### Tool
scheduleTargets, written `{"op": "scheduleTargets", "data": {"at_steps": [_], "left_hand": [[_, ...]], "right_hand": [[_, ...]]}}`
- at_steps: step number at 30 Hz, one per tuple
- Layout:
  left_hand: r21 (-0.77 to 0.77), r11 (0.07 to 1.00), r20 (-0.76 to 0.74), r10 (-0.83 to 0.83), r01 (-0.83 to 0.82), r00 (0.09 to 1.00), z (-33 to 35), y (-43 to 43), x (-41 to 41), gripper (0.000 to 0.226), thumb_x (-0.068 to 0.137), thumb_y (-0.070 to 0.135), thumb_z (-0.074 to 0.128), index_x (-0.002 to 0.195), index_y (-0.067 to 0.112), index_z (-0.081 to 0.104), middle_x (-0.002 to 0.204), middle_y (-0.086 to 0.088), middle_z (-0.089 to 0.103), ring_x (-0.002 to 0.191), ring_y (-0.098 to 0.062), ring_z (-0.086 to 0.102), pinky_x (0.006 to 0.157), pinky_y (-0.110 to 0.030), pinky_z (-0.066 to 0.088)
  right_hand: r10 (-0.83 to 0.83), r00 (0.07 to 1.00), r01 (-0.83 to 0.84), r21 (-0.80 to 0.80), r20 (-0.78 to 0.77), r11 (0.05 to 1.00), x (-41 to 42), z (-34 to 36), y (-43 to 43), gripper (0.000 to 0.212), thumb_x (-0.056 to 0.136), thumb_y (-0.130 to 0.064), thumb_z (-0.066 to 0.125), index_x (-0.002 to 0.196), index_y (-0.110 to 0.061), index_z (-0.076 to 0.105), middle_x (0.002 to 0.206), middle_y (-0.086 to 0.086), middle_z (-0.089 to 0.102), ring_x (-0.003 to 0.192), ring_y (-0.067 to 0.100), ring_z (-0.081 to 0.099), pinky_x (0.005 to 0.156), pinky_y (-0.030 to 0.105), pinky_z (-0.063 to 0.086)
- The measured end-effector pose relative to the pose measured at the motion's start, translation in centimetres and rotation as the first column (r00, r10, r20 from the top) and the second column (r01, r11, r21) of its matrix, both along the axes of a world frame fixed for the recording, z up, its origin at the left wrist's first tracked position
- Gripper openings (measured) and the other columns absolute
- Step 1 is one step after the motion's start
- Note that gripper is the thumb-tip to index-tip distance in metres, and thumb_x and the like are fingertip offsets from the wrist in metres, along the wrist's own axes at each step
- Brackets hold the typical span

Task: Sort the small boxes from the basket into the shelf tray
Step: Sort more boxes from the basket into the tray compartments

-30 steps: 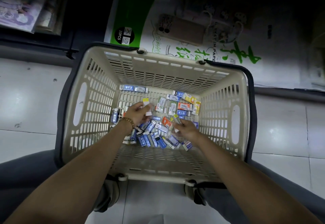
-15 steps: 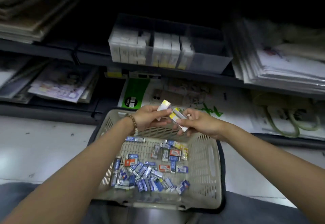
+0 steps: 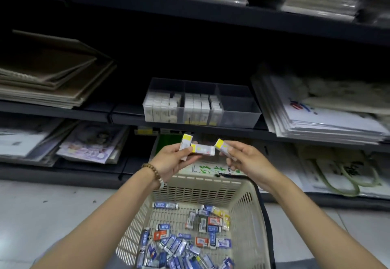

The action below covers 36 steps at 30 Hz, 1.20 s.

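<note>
Dark metal shelving (image 3: 211, 18) spans the dim background. Brown card sheets (image 3: 52, 78) are stacked on the left of the middle shelf, with wrapped white paper packs (image 3: 329, 120) on its right. On the lower shelf, magazines (image 3: 90, 144) lie at left and printed tote bags (image 3: 341, 175) at right. Pale floor tiles (image 3: 52, 205) gleam below.

The shelf tray (image 3: 238, 113) sits on a shelf (image 3: 126, 115). Below and in front of it stands the basket (image 3: 211, 179), with small boxes (image 3: 175, 245) lying inside. Between tray and basket, the left hand (image 3: 168, 161) holds two more and the right hand (image 3: 247, 159) holds one.
</note>
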<state>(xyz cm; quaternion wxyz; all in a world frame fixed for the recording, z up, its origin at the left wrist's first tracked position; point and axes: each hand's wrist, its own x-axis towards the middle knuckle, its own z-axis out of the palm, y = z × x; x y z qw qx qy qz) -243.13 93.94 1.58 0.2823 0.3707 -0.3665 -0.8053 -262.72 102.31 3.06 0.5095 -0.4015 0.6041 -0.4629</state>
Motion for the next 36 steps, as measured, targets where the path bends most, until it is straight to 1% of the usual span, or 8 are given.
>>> {"op": "scheduleTargets", "data": {"at_steps": [4,9,15,18,22,25,30,36], "left_hand": [[-0.039,0.999,-0.012,0.007,-0.007,1.0,0.4,-0.4,-0.7,0.018,0.091,0.006,0.052,0.104,0.0,0.063,0.107,-0.015,0.069,0.098,-0.019,0.068,0.075,-0.019,0.056],[-0.09,0.996,-0.015,-0.008,0.006,1.0,0.4,-0.2,-1.3,0.019,0.091,0.005,0.053,0.106,0.004,0.063,0.108,-0.014,0.068,0.095,-0.016,0.067,0.073,-0.016,0.055],[-0.111,0.993,-0.021,-0.041,0.038,0.999,0.7,-0.2,-1.3,0.025,0.094,0.008,0.048,0.117,0.001,0.056,0.112,-0.016,0.064,0.093,-0.017,0.065,0.075,-0.021,0.056],[-0.08,0.997,0.036,-0.004,0.007,0.999,0.9,-0.7,-1.2,0.023,0.097,0.009,0.042,0.115,-0.004,0.045,0.111,-0.018,0.063,0.081,-0.018,0.067,0.065,-0.023,0.058],[-0.516,0.838,0.465,0.1,0.178,0.88,0.3,-1.4,0.2,0.014,0.094,0.019,0.05,0.097,0.007,0.044,0.089,-0.001,0.07,0.057,-0.006,0.052,0.049,-0.016,0.045],[-0.646,0.731,0.49,0.175,0.221,0.854,-0.3,-1.8,1.0,0.015,0.085,0.021,0.065,0.085,0.007,0.059,0.059,0.008,0.054,0.046,0.001,0.044,0.049,-0.008,0.037],[-0.53,0.831,0.387,0.057,0.171,0.92,-0.5,-2.1,0.6,0.014,0.089,0.018,0.058,0.088,0.007,0.049,0.095,-0.01,0.066,0.083,-0.015,0.064,0.073,-0.024,0.054],[-0.436,0.837,0.369,-0.169,0.331,0.914,-0.8,-0.6,-0.7,0.027,0.093,0.021,0.05,0.108,0.0,0.059,0.092,-0.022,0.068,0.077,-0.02,0.069,0.065,-0.023,0.057]], "right_hand": [[0.017,0.993,-0.025,-0.065,-0.118,0.998,0.6,0.8,0.1,0.018,0.089,-0.012,0.061,0.102,-0.022,0.07,0.072,-0.001,0.069,0.062,0.007,0.062,0.061,0.015,0.05],[-0.261,0.945,0.274,-0.038,0.198,0.961,1.5,0.3,-0.8,0.019,0.082,-0.002,0.067,0.096,-0.008,0.057,0.09,0.009,0.069,0.061,0.008,0.067,0.061,0.016,0.055],[-0.18,0.917,0.153,0.104,0.355,0.983,1.9,0.2,-0.8,0.025,0.083,-0.009,0.066,0.107,-0.003,0.065,0.089,0.008,0.073,0.073,0.011,0.071,0.065,0.015,0.056],[-0.232,0.934,0.221,0.071,0.272,0.973,1.5,0.3,-0.8,0.027,0.081,-0.01,0.069,0.107,-0.003,0.065,0.096,0.01,0.073,0.08,0.014,0.07,0.067,0.016,0.056],[-0.263,0.956,0.263,0.016,0.129,0.965,0.3,0.4,-0.6,0.029,0.081,-0.016,0.07,0.108,-0.008,0.066,0.103,0.009,0.072,0.094,0.019,0.068,0.073,0.019,0.055],[-0.238,0.968,0.241,-0.027,0.08,0.97,-0.1,0.2,-0.4,0.025,0.08,-0.018,0.071,0.105,-0.015,0.068,0.1,0.006,0.073,0.092,0.017,0.069,0.072,0.02,0.054],[-0.124,0.987,0.13,-0.062,0.099,0.99,0.2,0.4,-0.5,0.03,0.073,-0.021,0.075,0.1,-0.013,0.065,0.091,0.006,0.074,0.08,0.017,0.071,0.068,0.018,0.054],[0.039,0.997,-0.037,-0.041,0.063,0.998,0.8,0.7,-0.5,0.039,0.066,-0.027,0.078,0.1,-0.012,0.064,0.093,0.008,0.074,0.081,0.017,0.071,0.069,0.02,0.054]]}}
